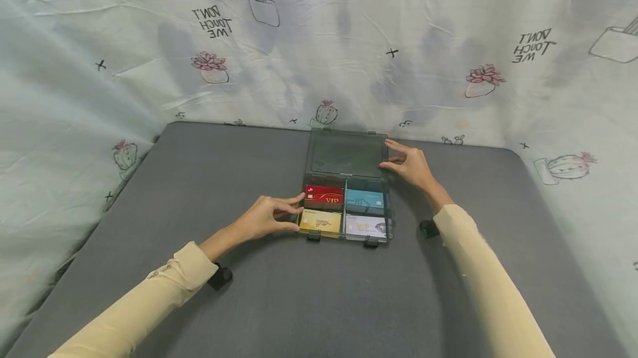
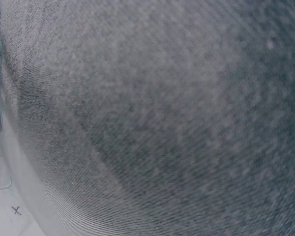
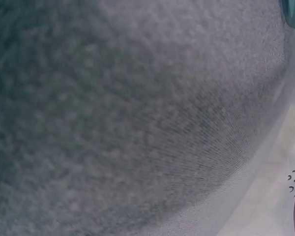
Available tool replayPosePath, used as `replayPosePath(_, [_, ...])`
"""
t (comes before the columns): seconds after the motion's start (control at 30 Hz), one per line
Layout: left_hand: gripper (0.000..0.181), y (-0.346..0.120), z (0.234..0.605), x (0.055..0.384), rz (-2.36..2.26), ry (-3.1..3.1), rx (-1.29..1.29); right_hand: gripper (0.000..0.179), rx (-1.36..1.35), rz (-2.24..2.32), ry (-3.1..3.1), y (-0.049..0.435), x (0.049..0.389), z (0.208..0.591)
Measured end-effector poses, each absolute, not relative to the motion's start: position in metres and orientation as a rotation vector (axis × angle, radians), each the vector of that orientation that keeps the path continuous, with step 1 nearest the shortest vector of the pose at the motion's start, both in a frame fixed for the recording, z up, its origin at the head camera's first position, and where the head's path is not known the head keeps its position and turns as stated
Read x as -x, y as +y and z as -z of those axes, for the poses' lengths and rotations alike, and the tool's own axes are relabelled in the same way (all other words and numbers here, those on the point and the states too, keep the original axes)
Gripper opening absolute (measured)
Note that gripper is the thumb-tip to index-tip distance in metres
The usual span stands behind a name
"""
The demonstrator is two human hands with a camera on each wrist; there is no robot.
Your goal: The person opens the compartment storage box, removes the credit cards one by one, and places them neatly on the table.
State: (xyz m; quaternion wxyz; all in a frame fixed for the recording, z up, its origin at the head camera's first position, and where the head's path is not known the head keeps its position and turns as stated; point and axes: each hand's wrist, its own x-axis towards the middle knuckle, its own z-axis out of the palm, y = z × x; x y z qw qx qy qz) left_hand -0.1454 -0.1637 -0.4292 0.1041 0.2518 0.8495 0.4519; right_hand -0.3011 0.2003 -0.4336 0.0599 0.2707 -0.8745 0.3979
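Clear plastic box (image 1: 344, 235) sits on grey table (image 1: 329, 302), just right of frame centre, lid (image 1: 346, 153) laid back toward top of frame. Four compartments, one card each: red card (image 1: 321, 195) upper left, blue card (image 1: 366, 200) upper right, gold card (image 1: 319, 221) lower left, white card (image 1: 363, 225) lower right. Left hand (image 1: 261, 216): grip wide, thumb and fingers spread, touching box's left side. Right hand (image 1: 412, 166): grip wide, thumb apart from fingers, fingertips at lid's right edge. Wrist views show mostly table.
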Motion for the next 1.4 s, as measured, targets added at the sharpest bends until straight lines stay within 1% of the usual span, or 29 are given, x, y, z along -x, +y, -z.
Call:
replayPosePath(0.2, [0.042, -0.162, 0.428, 0.147, -1.331, 2.513, -0.735, 0.063, -0.739, -1.231, -2.815, 0.202, 0.304, 0.427])
replayPosePath(0.9, [0.042, -0.155, 0.425, 0.145, -1.32, 2.507, -0.705, 0.058, -0.72, -1.324, -2.96, 0.213, 0.303, 0.432])
replayPosePath(1.03, [0.042, -0.153, 0.424, 0.145, -1.325, 2.495, -0.698, 0.057, -0.731, -1.463, -2.915, 0.218, 0.3, 0.434])
replayPosePath(1.27, [0.041, -0.154, 0.425, 0.145, -1.312, 2.496, -0.692, 0.048, -0.684, -1.804, -2.731, 0.23, 0.293, 0.439])
replayPosePath(1.4, [0.042, -0.155, 0.424, 0.145, -1.324, 2.487, -0.692, 0.048, -0.664, -1.921, -2.659, 0.234, 0.286, 0.438])
